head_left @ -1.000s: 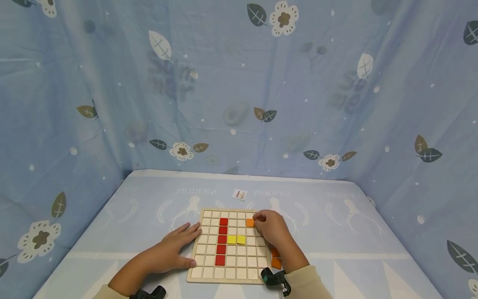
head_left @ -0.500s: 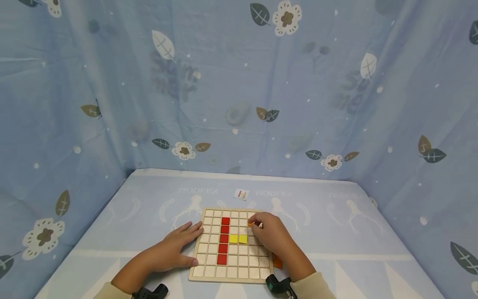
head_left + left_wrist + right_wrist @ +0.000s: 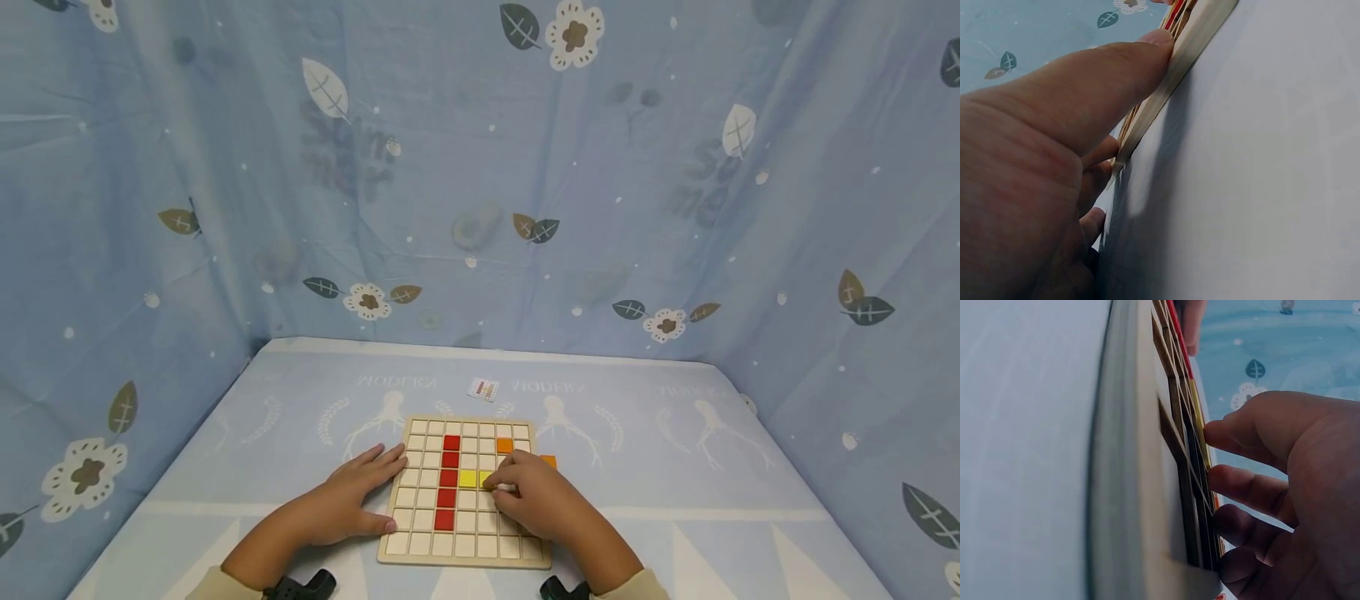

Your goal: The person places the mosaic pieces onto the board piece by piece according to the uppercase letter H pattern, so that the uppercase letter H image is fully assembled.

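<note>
A wooden grid board (image 3: pixel 442 560) lies on the table with a column of red tiles (image 3: pixel 447 477), two yellow tiles (image 3: pixel 467 478) and one orange tile (image 3: pixel 505 445) in its cells. My left hand (image 3: pixel 341 504) rests at the board's left edge, fingers spread and thumb on the rim. Over the right half of the board is my right hand (image 3: pixel 536 496), with thumb and index fingertips right at the right-hand yellow tile, partly covering it. In the right wrist view its fingertips (image 3: pixel 1225 478) touch down along the grid, loosely bent, with no loose tile showing among them.
Another orange tile (image 3: pixel 549 461) lies just off the board's right edge, partly behind the right hand. A small printed card (image 3: pixel 483 389) with a coloured grid sits beyond the board. Blue patterned curtains (image 3: pixel 472 167) stand at the back and both sides of the table.
My right hand has moved from the orange tile at the board's upper right down and left to the right-hand yellow tile. The orange tile shows again. My left hand has stayed put.
</note>
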The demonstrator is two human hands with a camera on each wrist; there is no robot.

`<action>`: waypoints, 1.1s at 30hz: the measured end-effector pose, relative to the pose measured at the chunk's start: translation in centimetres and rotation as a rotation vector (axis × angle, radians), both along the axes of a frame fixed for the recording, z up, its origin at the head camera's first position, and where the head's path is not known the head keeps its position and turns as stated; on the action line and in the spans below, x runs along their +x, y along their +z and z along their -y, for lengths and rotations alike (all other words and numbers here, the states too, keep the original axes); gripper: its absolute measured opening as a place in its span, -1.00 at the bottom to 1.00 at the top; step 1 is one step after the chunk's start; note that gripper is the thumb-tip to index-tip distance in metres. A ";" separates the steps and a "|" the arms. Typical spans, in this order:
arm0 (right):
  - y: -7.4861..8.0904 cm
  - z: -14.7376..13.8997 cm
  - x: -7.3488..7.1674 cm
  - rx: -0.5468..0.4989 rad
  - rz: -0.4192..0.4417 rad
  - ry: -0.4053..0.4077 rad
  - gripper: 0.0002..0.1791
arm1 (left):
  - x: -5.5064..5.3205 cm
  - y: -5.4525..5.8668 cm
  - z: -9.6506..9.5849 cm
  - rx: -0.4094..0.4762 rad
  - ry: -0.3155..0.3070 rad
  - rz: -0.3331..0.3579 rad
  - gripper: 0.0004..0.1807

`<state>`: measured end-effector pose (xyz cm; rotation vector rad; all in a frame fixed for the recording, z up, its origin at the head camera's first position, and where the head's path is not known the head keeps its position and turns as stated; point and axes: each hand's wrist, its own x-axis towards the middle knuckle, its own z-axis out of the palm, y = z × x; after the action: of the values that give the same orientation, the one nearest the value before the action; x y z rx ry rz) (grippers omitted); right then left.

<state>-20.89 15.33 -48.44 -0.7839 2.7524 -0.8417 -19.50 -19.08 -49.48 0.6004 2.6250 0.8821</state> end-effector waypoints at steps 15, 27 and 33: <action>0.5 -3.6 -1.1 0.007 0.010 -0.319 -0.73 | 0.0 -0.3 0.1 0.014 -0.020 0.018 0.08; -1.3 -5.6 -1.9 -0.027 0.072 -0.495 -0.79 | 0.4 -0.2 0.4 0.005 -0.011 0.011 0.07; -1.2 -5.4 -2.0 -0.033 0.047 -0.531 -0.73 | 0.1 -0.1 0.3 0.007 -0.018 -0.006 0.07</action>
<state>-22.91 20.76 -49.62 -0.0195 2.9464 -0.9710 -19.37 -19.39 -49.58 0.6283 2.6188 0.8857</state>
